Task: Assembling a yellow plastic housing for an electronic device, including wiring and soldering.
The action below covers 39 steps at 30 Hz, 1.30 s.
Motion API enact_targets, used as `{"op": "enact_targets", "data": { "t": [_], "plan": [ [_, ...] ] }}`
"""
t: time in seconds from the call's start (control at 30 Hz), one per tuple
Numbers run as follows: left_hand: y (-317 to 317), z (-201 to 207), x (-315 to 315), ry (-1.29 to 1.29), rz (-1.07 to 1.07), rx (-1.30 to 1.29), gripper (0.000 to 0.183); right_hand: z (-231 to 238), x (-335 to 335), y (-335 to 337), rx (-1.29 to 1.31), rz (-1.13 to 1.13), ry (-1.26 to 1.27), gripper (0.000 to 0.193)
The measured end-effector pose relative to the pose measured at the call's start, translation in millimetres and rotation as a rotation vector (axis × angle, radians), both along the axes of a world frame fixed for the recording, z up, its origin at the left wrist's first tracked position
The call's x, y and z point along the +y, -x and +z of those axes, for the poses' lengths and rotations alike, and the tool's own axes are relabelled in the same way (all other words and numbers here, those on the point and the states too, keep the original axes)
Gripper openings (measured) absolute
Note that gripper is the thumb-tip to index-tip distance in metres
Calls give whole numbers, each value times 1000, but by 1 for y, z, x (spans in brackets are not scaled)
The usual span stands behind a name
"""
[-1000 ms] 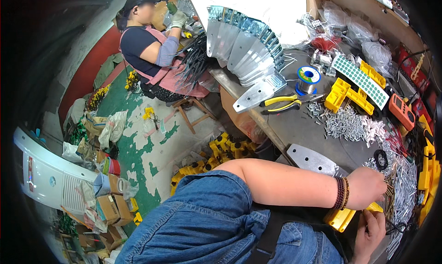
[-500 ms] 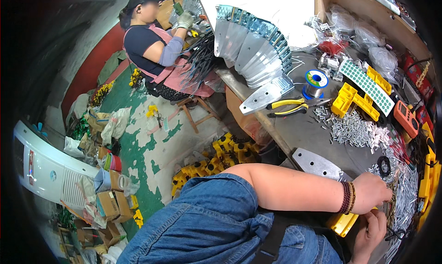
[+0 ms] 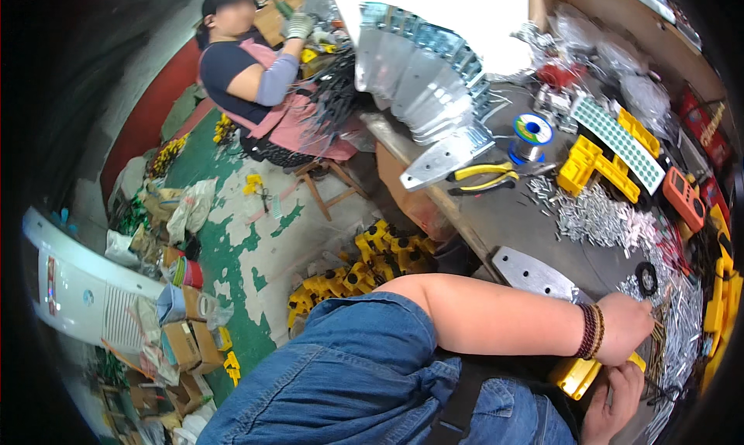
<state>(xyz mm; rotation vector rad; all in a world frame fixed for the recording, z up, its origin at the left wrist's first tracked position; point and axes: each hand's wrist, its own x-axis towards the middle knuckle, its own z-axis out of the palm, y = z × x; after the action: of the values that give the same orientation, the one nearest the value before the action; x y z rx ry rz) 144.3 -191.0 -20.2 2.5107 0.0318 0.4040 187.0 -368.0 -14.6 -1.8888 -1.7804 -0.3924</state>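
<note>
A yellow plastic housing (image 3: 575, 377) is at the lower right, partly covered by my hands. My right hand (image 3: 616, 398) grips it from the near side with bent fingers. Over its far end is my left hand (image 3: 624, 329), with beaded bracelets at the wrist and fingers curled closed; whatever they pinch is hidden. Beside my left wrist, a flat metal plate with holes (image 3: 535, 274) lies on the bench, partly behind my forearm. A small black ring (image 3: 645, 279) lies just beyond my left knuckles.
On the bench (image 3: 504, 224) are yellow-handled pliers (image 3: 484, 177), a solder spool (image 3: 532, 139), a screw pile (image 3: 593, 216), yellow housings (image 3: 597, 170), an orange meter (image 3: 684, 197) and fanned metal plates (image 3: 422, 81). A gloved co-worker (image 3: 248, 81) sits at far left. Yellow parts (image 3: 364, 263) are heaped below the bench.
My left hand has shifted slightly down and left over the yellow housing, and my right fingers have moved slightly left. The co-worker's gloved hand has moved slightly up and left.
</note>
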Motion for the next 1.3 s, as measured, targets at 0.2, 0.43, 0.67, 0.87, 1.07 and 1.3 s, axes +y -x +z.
{"op": "enact_targets", "data": {
  "t": [0.2, 0.43, 0.67, 0.87, 1.07, 1.3],
  "plan": [
    [23, 14, 24, 58, 32, -9, 37, 7, 5, 14, 791, 49, 72, 11],
    [57, 47, 57, 336, 90, -466, 25, 41, 10, -47, 995, -32, 172, 9],
    [95, 10, 136, -303, 552, 247, 27, 25, 198, -80, 251, 126, 488, 19],
    [102, -6, 138, -263, 524, 146, 18, 16, 224, -77, 115, 62, 739, 20],
    [110, -8, 137, -287, 511, 132, 16, 3, 200, -67, -141, 183, 570, 20],
    [115, -17, 153, -298, 559, -24, 11, 65, 141, -49, 536, 152, 411, 13]
  ]
}}
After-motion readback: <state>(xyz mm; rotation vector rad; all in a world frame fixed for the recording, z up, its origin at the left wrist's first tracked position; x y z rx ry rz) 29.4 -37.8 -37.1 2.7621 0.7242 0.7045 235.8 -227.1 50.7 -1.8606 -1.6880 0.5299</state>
